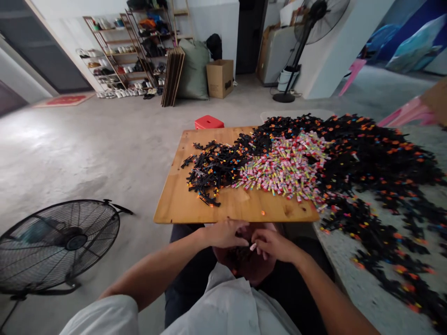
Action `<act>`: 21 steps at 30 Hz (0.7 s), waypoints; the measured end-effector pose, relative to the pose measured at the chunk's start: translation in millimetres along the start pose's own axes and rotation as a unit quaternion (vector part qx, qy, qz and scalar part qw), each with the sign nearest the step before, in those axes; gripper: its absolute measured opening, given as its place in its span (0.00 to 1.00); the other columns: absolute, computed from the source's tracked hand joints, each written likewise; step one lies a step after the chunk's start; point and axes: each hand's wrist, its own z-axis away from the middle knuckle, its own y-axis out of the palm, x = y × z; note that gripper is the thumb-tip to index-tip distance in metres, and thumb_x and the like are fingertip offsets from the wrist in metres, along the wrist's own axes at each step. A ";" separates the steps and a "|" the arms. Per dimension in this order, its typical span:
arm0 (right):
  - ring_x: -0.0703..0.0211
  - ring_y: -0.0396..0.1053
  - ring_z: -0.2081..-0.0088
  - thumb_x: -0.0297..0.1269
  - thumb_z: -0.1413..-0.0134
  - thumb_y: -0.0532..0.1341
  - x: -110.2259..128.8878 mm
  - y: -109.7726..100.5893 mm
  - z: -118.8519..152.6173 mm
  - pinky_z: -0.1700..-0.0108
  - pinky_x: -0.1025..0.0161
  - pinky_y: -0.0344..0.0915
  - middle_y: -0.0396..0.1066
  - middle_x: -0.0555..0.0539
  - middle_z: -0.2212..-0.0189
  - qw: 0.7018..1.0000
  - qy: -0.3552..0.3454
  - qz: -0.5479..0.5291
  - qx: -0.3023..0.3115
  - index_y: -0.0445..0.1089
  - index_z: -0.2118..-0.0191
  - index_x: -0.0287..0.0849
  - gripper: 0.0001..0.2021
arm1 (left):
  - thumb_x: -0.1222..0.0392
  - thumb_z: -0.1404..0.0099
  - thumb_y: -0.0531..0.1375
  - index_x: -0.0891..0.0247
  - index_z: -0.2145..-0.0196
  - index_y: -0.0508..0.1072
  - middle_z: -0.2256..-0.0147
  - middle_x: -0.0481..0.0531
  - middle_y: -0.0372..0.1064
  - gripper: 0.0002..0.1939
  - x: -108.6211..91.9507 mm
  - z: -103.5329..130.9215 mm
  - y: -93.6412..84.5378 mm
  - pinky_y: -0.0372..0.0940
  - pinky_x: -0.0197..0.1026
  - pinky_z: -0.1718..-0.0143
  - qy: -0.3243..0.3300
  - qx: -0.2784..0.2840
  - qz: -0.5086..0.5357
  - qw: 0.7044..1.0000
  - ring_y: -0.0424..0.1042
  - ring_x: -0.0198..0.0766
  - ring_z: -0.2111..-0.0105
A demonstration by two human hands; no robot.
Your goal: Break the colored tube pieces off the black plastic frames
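My left hand [228, 234] is over a reddish container [263, 274] in my lap, just below the table's near edge. Its fingers are apart, and nothing shows between them. Close beside it on the right, my right hand [274, 244] has its thumb and fingers closed on a small pale piece [253, 246]. Dark bits lie inside the container. On the wooden table [195, 214] are a heap of black toy-like parts with orange and blue tips [216, 167] and a pile of small pink, white and yellow wrapped pieces [286, 167].
More black parts [377, 153] spread over a grey surface on the right. A large floor fan [75, 242] stands at the left. Beyond the table are a red stool [208, 122], a cardboard box [220, 79], shoe racks [115, 51] and a standing fan [296, 56].
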 end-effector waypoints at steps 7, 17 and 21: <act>0.63 0.69 0.79 0.35 0.39 0.58 10.3 2.8 -14.7 0.74 0.69 0.58 0.74 0.53 0.77 0.996 0.019 0.081 -0.011 0.71 0.67 0.44 0.07 | 0.64 0.32 0.60 0.63 0.51 0.77 0.48 0.62 0.72 0.12 38.1 24.0 -67.1 0.63 0.51 0.47 -0.035 -0.142 -0.356 0.923 0.66 0.52 0.48; 0.48 0.74 0.51 0.34 0.33 0.55 116.6 -85.9 -124.6 0.50 0.58 0.66 0.76 0.37 0.49 0.847 0.015 0.382 -0.370 0.77 0.53 0.42 0.13 | 0.60 0.26 0.58 0.62 0.56 0.77 0.53 0.58 0.74 0.09 63.9 13.0 -67.3 0.61 0.50 0.47 0.043 -0.129 -0.356 0.925 0.68 0.48 0.51; 0.44 0.74 0.49 0.33 0.33 0.55 120.0 -81.2 -145.5 0.47 0.52 0.67 0.72 0.32 0.44 0.846 0.056 0.398 -0.351 0.74 0.46 0.38 0.16 | 0.57 0.24 0.55 0.64 0.56 0.75 0.59 0.58 0.75 0.10 55.4 -0.9 -59.8 0.65 0.47 0.50 0.057 -0.203 -0.281 0.936 0.73 0.44 0.56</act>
